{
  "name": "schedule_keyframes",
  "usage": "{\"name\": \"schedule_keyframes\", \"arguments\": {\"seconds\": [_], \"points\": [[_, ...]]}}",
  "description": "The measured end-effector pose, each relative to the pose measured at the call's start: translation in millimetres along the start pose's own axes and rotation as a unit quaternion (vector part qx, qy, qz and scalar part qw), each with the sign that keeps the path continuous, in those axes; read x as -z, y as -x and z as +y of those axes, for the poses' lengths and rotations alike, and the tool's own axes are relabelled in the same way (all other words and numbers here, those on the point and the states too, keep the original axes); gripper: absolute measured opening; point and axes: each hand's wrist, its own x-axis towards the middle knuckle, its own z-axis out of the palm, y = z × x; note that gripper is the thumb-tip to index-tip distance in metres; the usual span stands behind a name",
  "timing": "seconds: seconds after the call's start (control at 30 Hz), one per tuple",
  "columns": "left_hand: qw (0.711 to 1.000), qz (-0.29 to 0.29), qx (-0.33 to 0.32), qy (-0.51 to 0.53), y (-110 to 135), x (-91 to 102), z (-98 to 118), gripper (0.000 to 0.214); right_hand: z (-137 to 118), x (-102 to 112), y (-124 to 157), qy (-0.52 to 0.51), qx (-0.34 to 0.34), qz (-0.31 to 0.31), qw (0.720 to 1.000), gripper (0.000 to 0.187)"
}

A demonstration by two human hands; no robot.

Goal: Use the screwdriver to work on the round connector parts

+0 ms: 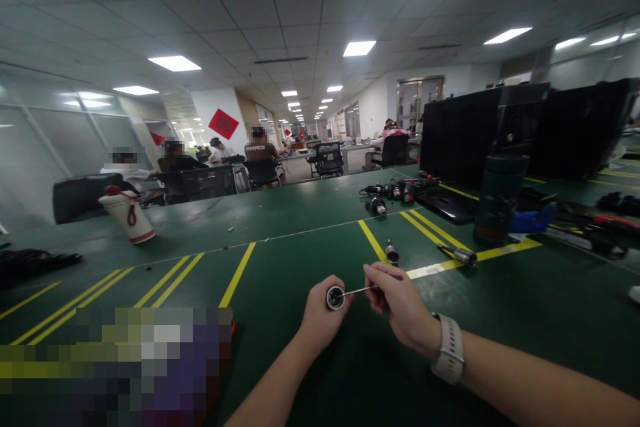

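Note:
My left hand (323,317) is wrapped round a short cylindrical metal part (329,302), its round open end turned up towards me. Pinched in my right hand (397,303) is a thin screwdriver (359,291); its handle is mostly hidden by the fingers. The slim shaft points left, and its tip reaches the mouth of the cylindrical part. How deep the tip sits I cannot tell. Just beyond my right hand stands a small metal fitting (392,252). Further right, a metal piece with a dark, narrow tail (463,255) lies by the yellow tape.
Dark cabled parts (378,205) lie further back on the green table (295,213). A dark bottle (493,200) and black monitors (465,140) stand right. At left are a white cup (129,215) and a black bag (37,260). Several people sit beyond the table.

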Motion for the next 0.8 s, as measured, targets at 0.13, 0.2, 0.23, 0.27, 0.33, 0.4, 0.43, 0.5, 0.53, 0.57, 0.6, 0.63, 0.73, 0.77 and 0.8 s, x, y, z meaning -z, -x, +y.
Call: {"name": "schedule_keyframes", "arguments": {"seconds": [0.13,0.2,0.23,0.27,0.33,0.4,0.43,0.5,0.53,0.57,0.6,0.63,0.73,0.77,0.8], "points": [[1.0,0.003,0.002,0.009,0,-0.5,-1,0.015,-2,-2,1,-0.01,-0.012,0.007,1.0,0.032],[1.0,0.006,0.001,0.006,0,-0.6,-1,0.014,-3,-2,2,-0.003,-0.001,0.006,1.0,0.032],[1.0,0.006,-0.001,0.002,0,-0.6,-1,0.014,-4,-3,3,0.004,0.01,0.004,1.0,0.033],[1.0,0.004,-0.003,-0.004,0,-0.6,-2,0.014,-5,-3,4,0.013,0.023,0.001,1.0,0.033],[1.0,0.003,-0.007,-0.022,0,-0.7,-3,0.013,-7,-3,6,0.033,0.046,-0.009,0.998,0.034],[0.999,-0.001,-0.008,-0.038,1,-0.9,-5,0.013,-8,-3,8,0.049,0.056,-0.021,0.997,0.034],[0.999,-0.003,-0.007,-0.044,1,-1.0,-6,0.013,-9,-3,8,0.053,0.056,-0.026,0.997,0.034],[0.999,-0.009,-0.009,-0.052,1,-1.3,-7,0.013,-7,-3,6,0.051,0.046,-0.028,0.997,0.034],[0.998,-0.012,-0.013,-0.053,1,-1.4,-7,0.013,-6,-3,5,0.047,0.037,-0.026,0.998,0.034],[0.998,-0.013,-0.016,-0.053,1,-1.4,-7,0.013,-5,-3,4,0.041,0.026,-0.021,0.999,0.035],[0.999,-0.015,-0.019,-0.049,1,-1.3,-7,0.013,-4,-2,2,0.034,0.015,-0.015,0.999,0.035],[0.999,-0.017,-0.02,-0.043,1,-1.1,-6,0.012,-2,-2,1,0.028,0.005,-0.01,1.0,0.034],[0.999,-0.021,-0.014,-0.022,1,-0.2,-2,0.012,0,-1,-2,0.015,-0.013,-0.002,1.0,0.032],[1.0,-0.018,-0.013,-0.017,1,0.1,-1,0.013,0,0,-3,0.014,-0.013,-0.001,1.0,0.032],[1.0,-0.016,-0.012,-0.012,1,0.3,0,0.013,0,0,-3,0.015,-0.01,0.0,1.0,0.031]]}}
